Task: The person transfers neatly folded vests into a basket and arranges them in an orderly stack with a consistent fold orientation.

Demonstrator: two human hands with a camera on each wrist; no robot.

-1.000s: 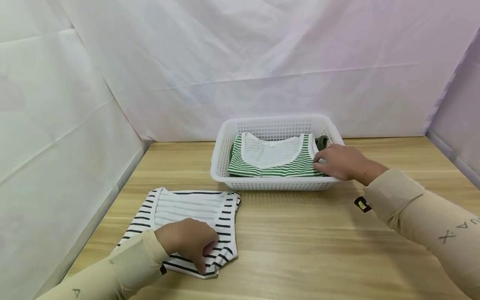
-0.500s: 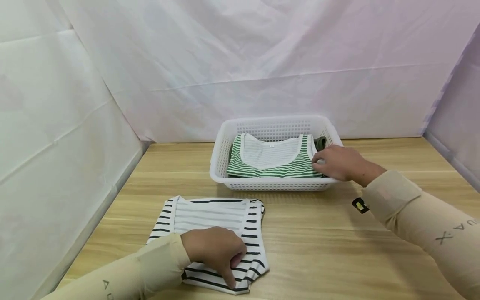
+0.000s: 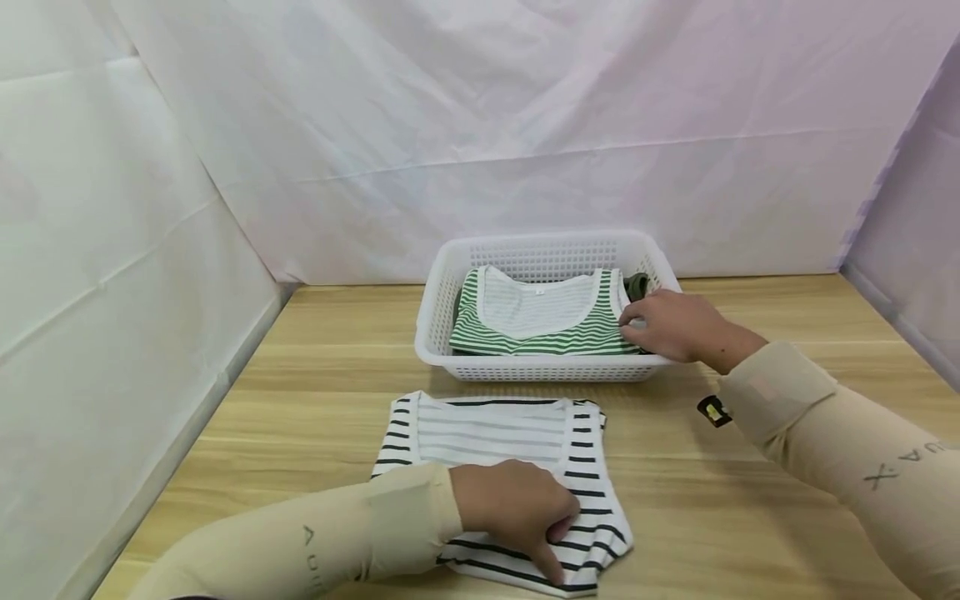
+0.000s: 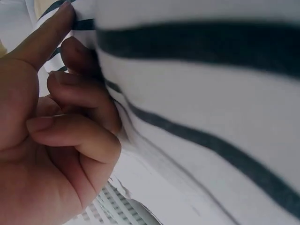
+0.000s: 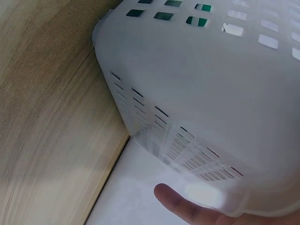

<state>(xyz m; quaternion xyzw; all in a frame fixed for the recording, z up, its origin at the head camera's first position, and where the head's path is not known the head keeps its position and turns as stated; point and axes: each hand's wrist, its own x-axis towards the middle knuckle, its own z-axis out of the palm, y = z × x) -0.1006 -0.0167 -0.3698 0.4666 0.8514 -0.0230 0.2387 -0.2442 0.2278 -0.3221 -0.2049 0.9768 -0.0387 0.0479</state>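
A folded white tank top with black stripes (image 3: pixel 487 429) lies flat on the table in the head view. My left hand (image 3: pixel 517 508) is on its lower part, thumb reaching toward the near hem. In the left wrist view the fingers (image 4: pixel 79 136) are curled against the striped cloth and the thumb touches it farther up. My right hand (image 3: pixel 675 325) grips the right front corner of a white plastic basket (image 3: pixel 540 367). One finger (image 5: pixel 183 206) shows along the basket's outside in the right wrist view. A folded green-and-white striped tank top (image 3: pixel 540 337) lies inside the basket.
A dark green garment (image 3: pixel 636 287) shows at the basket's right end, partly hidden. The wooden table (image 3: pixel 322 367) meets white cloth walls (image 3: pixel 525 125) at the back and sides. Bare wood lies right of the black-striped top.
My left hand has slid the black-striped tank top rightward across the table, to in front of the basket. The right hand stays at the basket's corner.
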